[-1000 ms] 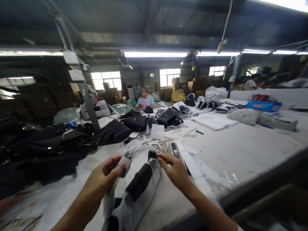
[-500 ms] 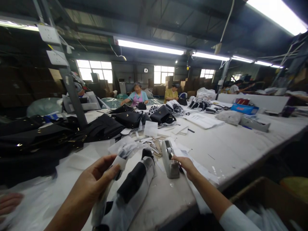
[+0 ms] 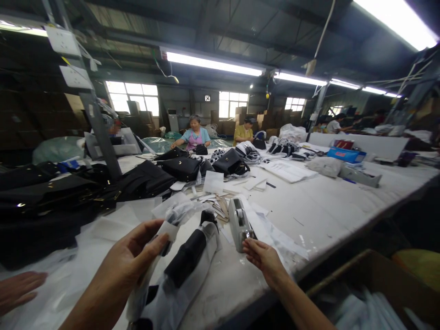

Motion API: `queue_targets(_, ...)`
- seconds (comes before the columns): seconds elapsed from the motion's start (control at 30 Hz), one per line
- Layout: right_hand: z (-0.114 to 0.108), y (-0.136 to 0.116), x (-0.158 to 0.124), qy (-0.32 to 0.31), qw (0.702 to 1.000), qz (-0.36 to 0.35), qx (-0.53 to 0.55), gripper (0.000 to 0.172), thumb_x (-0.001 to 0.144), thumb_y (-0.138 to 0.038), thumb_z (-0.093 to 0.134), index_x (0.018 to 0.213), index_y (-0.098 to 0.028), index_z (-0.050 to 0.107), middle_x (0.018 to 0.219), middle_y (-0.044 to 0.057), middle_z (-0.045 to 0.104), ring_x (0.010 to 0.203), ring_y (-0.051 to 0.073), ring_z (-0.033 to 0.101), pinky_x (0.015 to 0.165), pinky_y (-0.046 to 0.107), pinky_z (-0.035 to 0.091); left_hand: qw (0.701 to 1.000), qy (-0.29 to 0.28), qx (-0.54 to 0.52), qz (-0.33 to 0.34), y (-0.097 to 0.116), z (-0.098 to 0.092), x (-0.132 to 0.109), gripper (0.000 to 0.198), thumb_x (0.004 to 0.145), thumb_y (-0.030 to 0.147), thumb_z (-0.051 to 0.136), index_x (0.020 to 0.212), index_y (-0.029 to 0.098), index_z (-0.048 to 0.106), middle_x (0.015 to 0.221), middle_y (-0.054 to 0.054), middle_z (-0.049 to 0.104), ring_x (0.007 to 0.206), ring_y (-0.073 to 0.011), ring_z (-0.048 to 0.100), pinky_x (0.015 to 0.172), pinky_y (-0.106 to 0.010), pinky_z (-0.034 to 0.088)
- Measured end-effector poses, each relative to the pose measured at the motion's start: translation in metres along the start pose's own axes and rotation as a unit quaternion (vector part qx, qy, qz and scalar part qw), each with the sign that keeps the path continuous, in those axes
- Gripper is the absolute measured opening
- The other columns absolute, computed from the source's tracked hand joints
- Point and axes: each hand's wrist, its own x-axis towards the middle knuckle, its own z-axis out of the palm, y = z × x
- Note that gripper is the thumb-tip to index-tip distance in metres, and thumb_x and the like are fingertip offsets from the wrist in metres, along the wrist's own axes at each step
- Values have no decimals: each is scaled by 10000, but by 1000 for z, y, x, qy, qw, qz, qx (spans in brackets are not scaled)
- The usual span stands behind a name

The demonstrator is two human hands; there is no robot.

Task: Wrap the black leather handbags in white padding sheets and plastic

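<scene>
1. Left of the lower center, a worker's left hand is gripping a white wrapper, thumb and fingers clamping firmly on it.
2. At lower center, a black strap partly covered in pale sheeting is running diagonally over the white table toward the bottom edge, just beside that hand.
3. Right of center, the right hand is reaching to the near end of a gray tape dispenser, its thumb and forefinger pressing together; any tape between them is proving too small to make out.
4. At lower left, another person's hand is extending over pale sheets.
5. Black bags are crowding the middle left, while two co-workers are facing the camera beyond.
</scene>
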Motion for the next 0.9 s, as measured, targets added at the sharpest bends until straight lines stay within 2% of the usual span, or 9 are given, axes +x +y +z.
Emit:
queue_targets(0.17,-7,21,5,15,999,-34,-17,385,543,-467,873,711,-150,733,654,54,703,487,148,595,500,297,529,1000,17,12,17,0,0,-1,508,665,499,792,1090,243,686,933,-12,756,803,-185,706,627,-177,548)
queue_targets(0.3,3,10,-9,-16,996,-73,-42,404,593,-499,850,750,-139,759,683,53,709,511,132,568,557,293,525,1000,9,13,16,1,-1,-2,536,670,518,791,1110,235,674,926,-14,752,814,-185,705,632,-177,539)
queue_targets(0.4,27,-18,-36,-103,978,-154,-91,361,736,-495,771,852,-153,767,780,71,733,619,161,615,652,304,525,999,9,25,37,1,0,-3,556,676,525,779,1118,208,665,995,-41,746,853,-219,707,678,-231,555)
queue_targets(0.47,47,-43,-58,-172,959,-201,-98,335,772,-493,744,837,-165,763,772,73,732,621,172,624,658,311,524,998,5,30,61,0,2,-3,545,689,525,767,1103,187,663,1007,-57,743,903,-240,700,739,-266,556)
queue_targets(0.57,78,-80,-88,-286,930,-220,-73,312,802,-488,717,807,-179,759,741,73,727,605,182,635,623,309,522,994,-17,32,100,-4,2,-1,514,720,520,740,1084,167,656,1041,-79,733,966,-258,683,809,-303,540)
queue_targets(0.67,106,-104,-104,-378,897,-219,-72,310,819,-480,699,798,-177,761,732,70,724,617,182,643,615,301,516,988,-38,54,139,-8,1,2,510,743,524,714,1091,158,640,1047,-97,727,973,-274,678,832,-343,533)
queue_targets(0.77,129,-112,-105,-406,886,-208,-84,315,809,-482,705,791,-172,760,700,51,715,595,160,625,596,276,499,979,-31,85,184,-11,2,3,438,768,484,703,1065,168,642,1033,-88,724,994,-274,673,885,-368,517)
queue_targets(0.9,148,-110,-99,-364,899,-212,-119,366,795,-500,706,662,-159,715,566,21,654,487,118,542,505,235,426,969,-17,110,221,-15,3,2,375,795,458,692,1052,189,643,1039,-66,720,1013,-260,665,908,-364,508)
